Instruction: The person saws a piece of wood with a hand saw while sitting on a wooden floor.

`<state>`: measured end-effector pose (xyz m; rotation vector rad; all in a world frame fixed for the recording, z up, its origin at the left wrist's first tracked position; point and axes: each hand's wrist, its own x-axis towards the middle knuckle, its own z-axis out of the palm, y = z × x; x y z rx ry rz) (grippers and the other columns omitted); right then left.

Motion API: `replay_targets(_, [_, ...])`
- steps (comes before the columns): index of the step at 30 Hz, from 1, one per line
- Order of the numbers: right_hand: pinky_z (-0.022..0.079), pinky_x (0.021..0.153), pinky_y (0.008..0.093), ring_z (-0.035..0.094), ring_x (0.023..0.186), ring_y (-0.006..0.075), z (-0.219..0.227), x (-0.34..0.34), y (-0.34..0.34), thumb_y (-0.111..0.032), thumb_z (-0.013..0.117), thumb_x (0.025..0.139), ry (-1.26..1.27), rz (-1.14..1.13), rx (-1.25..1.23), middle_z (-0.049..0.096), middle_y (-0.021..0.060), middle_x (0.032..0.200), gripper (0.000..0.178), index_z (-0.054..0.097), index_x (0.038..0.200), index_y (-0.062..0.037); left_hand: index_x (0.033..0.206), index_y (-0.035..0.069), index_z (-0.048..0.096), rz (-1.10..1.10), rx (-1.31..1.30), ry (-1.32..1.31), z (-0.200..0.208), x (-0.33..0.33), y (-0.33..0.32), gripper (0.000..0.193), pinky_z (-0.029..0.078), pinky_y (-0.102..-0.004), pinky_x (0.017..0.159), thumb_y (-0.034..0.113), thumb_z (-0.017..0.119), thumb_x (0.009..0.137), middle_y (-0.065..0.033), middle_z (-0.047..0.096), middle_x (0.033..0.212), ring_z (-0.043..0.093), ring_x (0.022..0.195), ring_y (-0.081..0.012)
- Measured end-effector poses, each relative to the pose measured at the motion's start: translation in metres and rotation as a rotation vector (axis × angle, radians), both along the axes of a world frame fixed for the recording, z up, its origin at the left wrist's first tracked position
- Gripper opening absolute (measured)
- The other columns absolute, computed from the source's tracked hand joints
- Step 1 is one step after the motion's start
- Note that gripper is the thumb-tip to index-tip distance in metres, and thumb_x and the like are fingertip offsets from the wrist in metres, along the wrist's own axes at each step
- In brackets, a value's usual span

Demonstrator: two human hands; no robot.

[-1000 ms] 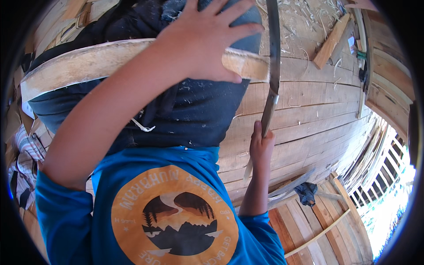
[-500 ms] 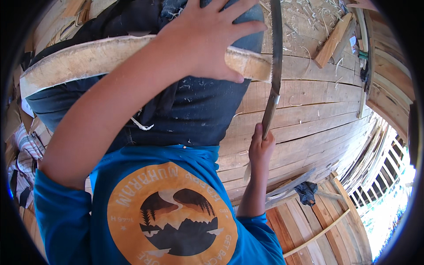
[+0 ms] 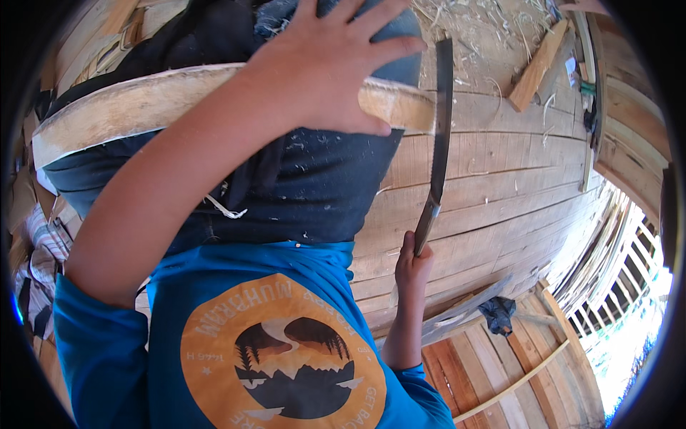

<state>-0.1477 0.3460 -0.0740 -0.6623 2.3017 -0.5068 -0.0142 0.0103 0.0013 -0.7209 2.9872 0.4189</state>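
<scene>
A pale wooden plank [image 3: 143,106] lies across my dark-trousered legs, its curved look perhaps partly from the lens. My left hand [image 3: 336,71] presses down near its right end, fingers spread wide over the plank and my thigh, thumb stretched along the near edge. Wrapped round a handsaw's handle, my right hand [image 3: 414,268] is closed, lower down and to the right. The handsaw [image 3: 442,118] points away from me, its dark toothed blade against the plank's right end. How deep any cut goes cannot be made out.
Wood shavings [image 3: 493,32] litter the plank floor [image 3: 493,157] at the far side. A wood offcut [image 3: 541,64] lies at the far right. Near the lower right are a black plastic bag [image 3: 498,314] and a slatted wooden surface [image 3: 514,372]. Striped cloth [image 3: 48,247] lies at the left.
My right hand has drawn the saw back toward me, so the blade's far tip now shows. My left hand stays spread on the plank, nearly unmoved.
</scene>
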Motion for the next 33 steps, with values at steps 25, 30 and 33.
replay_targets(25, [0.033,0.048,0.0381,0.037,0.049,0.0206,-0.003,0.014,0.01,-0.025,0.058,0.096,-0.024,-0.054,-0.02,0.041,0.0158,0.054,0.038,0.054,0.071,0.0034,0.143,0.012,0.041,0.004,0.093,0.041,0.003,0.001,-0.005,0.088,0.015,-0.0684,0.109,0.058,0.069,0.074,-0.0227,0.022,0.152,0.016,0.143,-0.0431])
replay_targets(30, [0.033,0.048,0.0392,0.038,0.05,0.0214,0.004,0.008,-0.036,-0.027,0.055,0.097,0.005,-0.034,-0.035,0.042,0.013,0.054,0.04,0.053,0.07,0.0019,0.143,0.012,0.04,0.014,0.017,0.032,-0.002,0.001,0.004,0.088,0.015,-0.068,0.11,0.058,0.07,0.073,-0.0225,0.022,0.152,0.017,0.142,-0.0431])
replay_targets(33, [0.033,0.047,0.0377,0.041,0.051,0.015,0.006,0.0,-0.072,-0.033,0.054,0.098,0.019,0.037,-0.099,0.042,0.0066,0.053,0.045,0.051,0.068,0.0003,0.144,0.013,0.04,-0.016,-0.014,0.183,-0.017,0.005,-0.004,0.089,0.015,-0.0677,0.11,0.058,0.07,0.073,-0.0222,0.022,0.153,0.017,0.143,-0.0429])
